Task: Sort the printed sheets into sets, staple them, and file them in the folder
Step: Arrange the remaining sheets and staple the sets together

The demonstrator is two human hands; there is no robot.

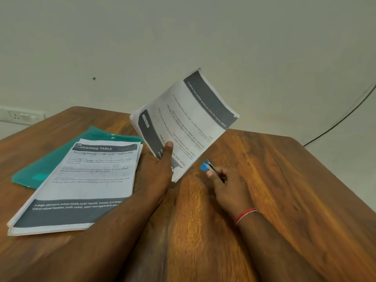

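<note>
My left hand (157,169) grips a set of printed sheets (189,121) by its near corner, thumb on top, and holds it lifted and tilted above the wooden table (274,180). To its right, low over the table, my right hand (225,186) grips a small blue stapler (205,166) with a dark metal part. The stapler sits just right of the lifted set's lower corner, apart from it. A stack of printed sheets (85,180) headed "DRESSING TABLE" lies flat on the left. It partly covers a green plastic folder (40,171).
The table's far edge meets a pale wall (183,47). A wall socket (20,117) sits at the left behind the table. A dark cable (341,119) runs down the wall at the right. A red thread band (245,215) circles my right wrist.
</note>
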